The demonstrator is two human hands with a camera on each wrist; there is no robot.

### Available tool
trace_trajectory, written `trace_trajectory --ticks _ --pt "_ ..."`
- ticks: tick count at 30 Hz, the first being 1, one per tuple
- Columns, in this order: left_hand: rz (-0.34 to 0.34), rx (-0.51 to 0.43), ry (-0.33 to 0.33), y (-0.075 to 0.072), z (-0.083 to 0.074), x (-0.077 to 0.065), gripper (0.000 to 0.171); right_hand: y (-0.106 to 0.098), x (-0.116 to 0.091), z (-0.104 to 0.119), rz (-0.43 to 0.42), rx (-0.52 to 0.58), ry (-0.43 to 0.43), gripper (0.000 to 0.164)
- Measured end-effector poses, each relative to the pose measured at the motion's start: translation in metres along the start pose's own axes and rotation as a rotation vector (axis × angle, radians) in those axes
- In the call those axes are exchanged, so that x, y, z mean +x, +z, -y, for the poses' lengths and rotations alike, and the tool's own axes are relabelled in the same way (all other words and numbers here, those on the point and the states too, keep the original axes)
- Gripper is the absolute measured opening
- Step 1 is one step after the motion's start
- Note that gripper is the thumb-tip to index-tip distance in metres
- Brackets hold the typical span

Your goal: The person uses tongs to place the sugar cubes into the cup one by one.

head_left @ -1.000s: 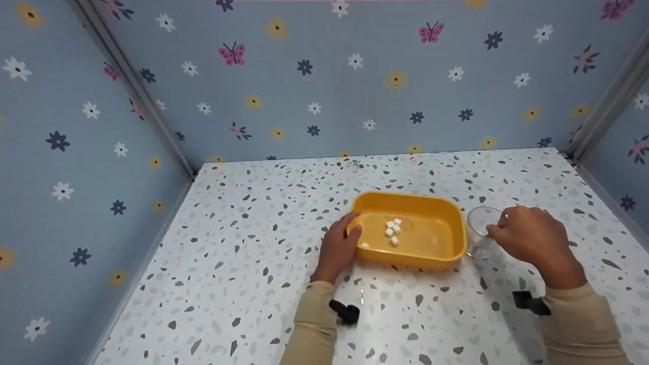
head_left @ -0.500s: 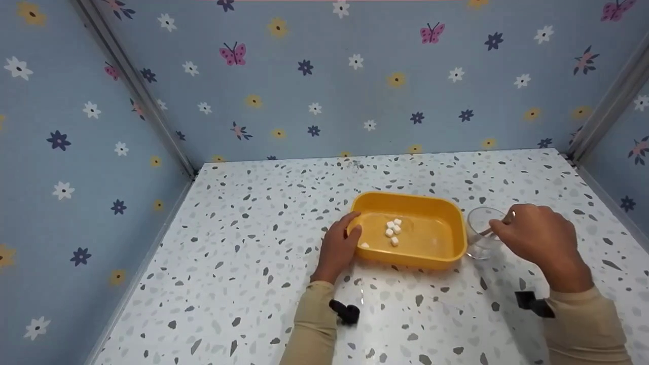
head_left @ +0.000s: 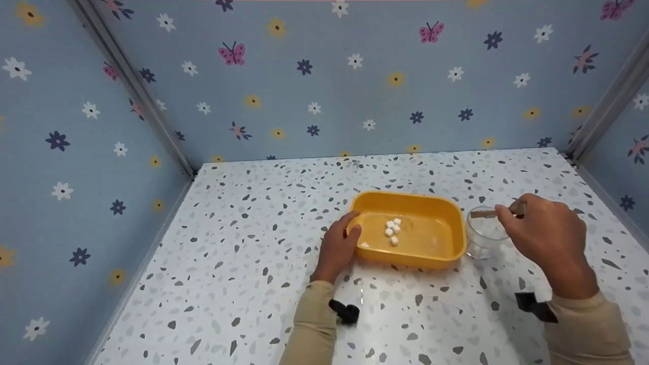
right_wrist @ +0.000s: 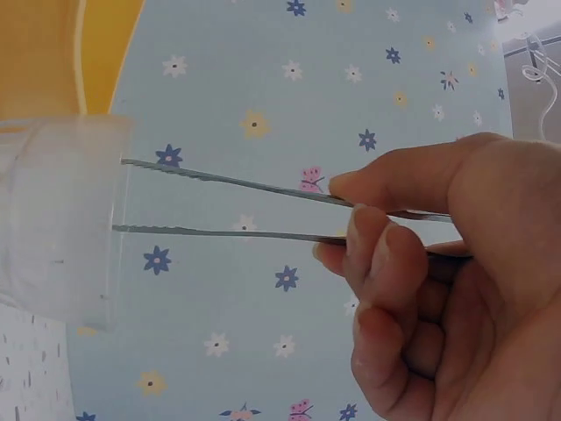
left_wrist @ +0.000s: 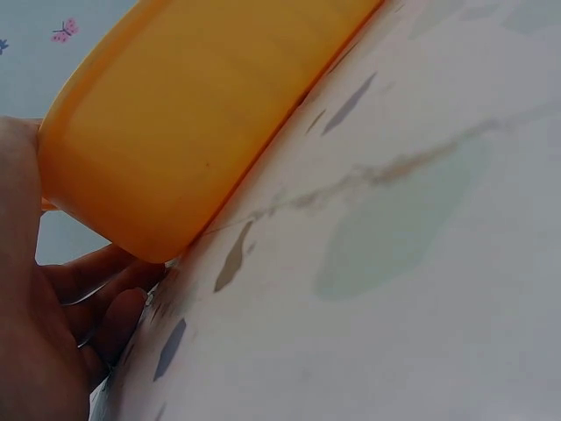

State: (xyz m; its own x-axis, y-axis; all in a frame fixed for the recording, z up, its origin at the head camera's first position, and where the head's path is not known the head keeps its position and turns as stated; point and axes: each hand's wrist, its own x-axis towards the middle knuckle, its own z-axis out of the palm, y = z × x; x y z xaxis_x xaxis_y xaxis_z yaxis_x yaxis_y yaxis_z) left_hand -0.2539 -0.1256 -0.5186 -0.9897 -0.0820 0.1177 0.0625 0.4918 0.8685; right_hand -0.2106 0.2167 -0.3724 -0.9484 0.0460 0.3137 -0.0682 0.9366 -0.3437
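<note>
A yellow plastic tub [head_left: 441, 205] stands on the speckled table, with several small white cubes [head_left: 396, 228] on its floor. My left hand [head_left: 338, 247] grips the tub's left end over the rim; in the left wrist view, other fingers [left_wrist: 110, 298] curl beside its base. Metal tweezers [right_wrist: 254, 186] are pinched in my right hand [head_left: 550, 238], their two arms spread with nothing between the tips. Those tips lie right at the mouth of a clear glass cup [head_left: 479, 246], which stands close by the tub's right end.
The table [head_left: 243, 274] is white with grey flecks. Blue floral panels [head_left: 324, 86] rise along its back and both sides. A black wrist mount [head_left: 346, 311] sticks out from the left sleeve, and another mount [head_left: 536, 306] from the right one.
My right hand has moved up and to the right, drawing the tweezers from inside the cup to its rim. The left hand, tub and cubes have stayed in place.
</note>
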Motion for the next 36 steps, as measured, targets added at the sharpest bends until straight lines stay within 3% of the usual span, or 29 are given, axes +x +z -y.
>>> trace_trajectory --ticks 5,15,31,36 --pt "0.002 -0.002 -0.007 0.000 0.000 0.000 0.042 0.002 -0.003 0.004 -0.091 0.025 -0.048 0.033" --pt "0.004 0.007 0.019 0.001 0.002 0.002 0.042 0.008 -0.005 0.010 -0.148 0.094 -0.107 0.030" --pt "-0.007 0.009 0.020 0.002 0.003 0.001 0.042 0.036 -0.010 0.029 -0.121 0.119 -0.247 0.026" --pt "-0.005 0.017 0.012 0.002 0.002 0.002 0.042 0.041 -0.010 0.033 -0.090 0.118 -0.255 0.027"
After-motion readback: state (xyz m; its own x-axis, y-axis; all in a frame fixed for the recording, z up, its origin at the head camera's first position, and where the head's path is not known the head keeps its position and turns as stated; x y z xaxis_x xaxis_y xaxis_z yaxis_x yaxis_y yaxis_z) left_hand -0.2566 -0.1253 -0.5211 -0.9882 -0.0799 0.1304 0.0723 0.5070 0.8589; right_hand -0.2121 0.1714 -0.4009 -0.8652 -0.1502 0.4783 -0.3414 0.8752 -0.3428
